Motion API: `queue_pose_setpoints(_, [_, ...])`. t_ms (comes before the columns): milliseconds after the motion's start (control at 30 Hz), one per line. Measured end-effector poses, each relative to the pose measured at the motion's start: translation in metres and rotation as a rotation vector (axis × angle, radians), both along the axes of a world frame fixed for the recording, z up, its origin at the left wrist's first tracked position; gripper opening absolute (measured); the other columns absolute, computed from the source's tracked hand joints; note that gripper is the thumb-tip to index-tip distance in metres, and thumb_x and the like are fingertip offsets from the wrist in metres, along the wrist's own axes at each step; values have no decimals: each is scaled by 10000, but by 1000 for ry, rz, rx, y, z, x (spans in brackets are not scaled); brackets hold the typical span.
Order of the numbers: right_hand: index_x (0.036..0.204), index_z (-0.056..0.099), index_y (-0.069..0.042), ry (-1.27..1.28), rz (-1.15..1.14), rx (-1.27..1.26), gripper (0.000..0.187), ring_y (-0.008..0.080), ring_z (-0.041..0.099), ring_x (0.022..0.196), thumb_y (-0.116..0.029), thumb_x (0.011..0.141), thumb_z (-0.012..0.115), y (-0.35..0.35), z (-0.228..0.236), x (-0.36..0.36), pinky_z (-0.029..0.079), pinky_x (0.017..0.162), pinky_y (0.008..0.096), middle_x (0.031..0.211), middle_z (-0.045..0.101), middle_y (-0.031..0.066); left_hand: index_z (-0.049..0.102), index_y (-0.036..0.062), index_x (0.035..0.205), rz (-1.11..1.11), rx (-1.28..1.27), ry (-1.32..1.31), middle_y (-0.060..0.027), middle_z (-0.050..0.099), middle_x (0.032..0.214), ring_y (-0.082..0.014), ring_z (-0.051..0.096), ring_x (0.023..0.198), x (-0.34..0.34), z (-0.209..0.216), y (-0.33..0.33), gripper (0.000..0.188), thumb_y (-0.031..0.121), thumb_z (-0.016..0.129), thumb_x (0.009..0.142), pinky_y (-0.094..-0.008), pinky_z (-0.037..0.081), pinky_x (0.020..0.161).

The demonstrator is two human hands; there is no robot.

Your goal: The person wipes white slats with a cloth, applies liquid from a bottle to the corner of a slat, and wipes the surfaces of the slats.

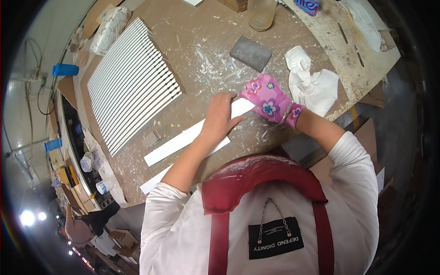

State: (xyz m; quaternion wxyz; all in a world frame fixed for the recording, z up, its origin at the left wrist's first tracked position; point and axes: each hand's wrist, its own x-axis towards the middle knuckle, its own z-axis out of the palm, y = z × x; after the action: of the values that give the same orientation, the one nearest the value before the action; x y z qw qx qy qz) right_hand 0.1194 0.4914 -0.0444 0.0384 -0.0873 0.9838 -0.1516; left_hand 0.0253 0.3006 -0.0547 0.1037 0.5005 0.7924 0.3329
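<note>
Across a workbench (201, 27), a white strip (176, 143) slants lengthwise away rightward beneath half-open left hand (219, 117) and gloved right hand (269, 99), its hold unclear.

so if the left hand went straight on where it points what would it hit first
The left hand would probably meet the grey block, though the gloved right hand is close beside that line and depth is unclear.
</note>
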Motion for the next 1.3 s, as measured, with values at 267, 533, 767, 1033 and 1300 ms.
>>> queue_pose_setpoints(267, [1321,482,-96,231,-385,14,481,321,527,1164,-311,896,552,65,7,4,405,1012,433,1252,541,182,596,45,1141,251,-154,109,-140,549,1135,-337,532,998,-8,14,-75,497,228,790,722,-424,426,866])
queue_pose_setpoints(533, [1396,435,-193,189,-350,17,553,355,445,1284,-382,895,575,52,-17,-61,379,1058,418,1445,383,207,624,80,1121,196,-140,-7,-113,576,1070,-328,531,1000,0,7,-76,462,197,795,708,-413,424,856])
queue_pose_setpoints(767, [1279,544,-210,-42,31,-73,492,335,476,1255,-288,804,647,-50,42,-24,461,965,428,1304,527,195,622,100,1132,270,-143,15,-89,579,1066,-298,535,994,6,-3,-84,465,240,778,717,-411,408,833])
queue_pose_setpoints(1033, [1265,578,-209,221,-254,27,471,330,553,1128,-262,799,618,-22,45,10,482,928,386,1308,517,206,615,72,1121,254,-140,43,-110,577,1078,-324,533,993,-1,3,-75,440,216,768,734,-414,411,853])
queue_pose_setpoints(1300, [1277,554,-154,152,-491,89,538,345,515,1172,-336,780,649,28,15,15,430,968,444,1298,507,210,615,83,1117,235,-141,57,-113,576,1079,-323,533,1008,10,0,-83,429,245,758,747,-419,413,860])
